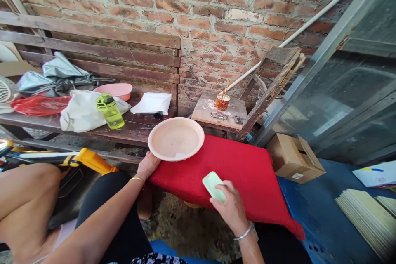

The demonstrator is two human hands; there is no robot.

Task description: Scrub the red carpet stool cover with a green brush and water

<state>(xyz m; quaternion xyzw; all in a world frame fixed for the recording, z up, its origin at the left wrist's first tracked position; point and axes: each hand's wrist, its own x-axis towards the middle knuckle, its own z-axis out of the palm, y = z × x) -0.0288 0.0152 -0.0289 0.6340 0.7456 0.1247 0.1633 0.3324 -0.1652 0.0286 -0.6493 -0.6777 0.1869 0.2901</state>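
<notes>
A pale pink plastic basin (pixel 176 126) rests at the left end of a table with a red cloth (pixel 241 169). A small white piece lies inside the basin, near its front wall. My left hand (pixel 149 166) is closed at the basin's near left rim, with its fingertips partly hidden beneath it. In my right hand (pixel 230 206) is a mint-green phone (pixel 213 185), gripped by its lower end and held above the red cloth, to the right of the basin.
A wooden bench (pixel 139 128) on the left carries a green water bottle (pixel 110 111), a white bag (pixel 82 111) and a pink bowl (pixel 116 90). Behind the table, a small stand (pixel 202 111) holds an incense cup (pixel 222 102). A cardboard box (pixel 292 156) sits right. Another person's leg (pixel 27 198) shows left.
</notes>
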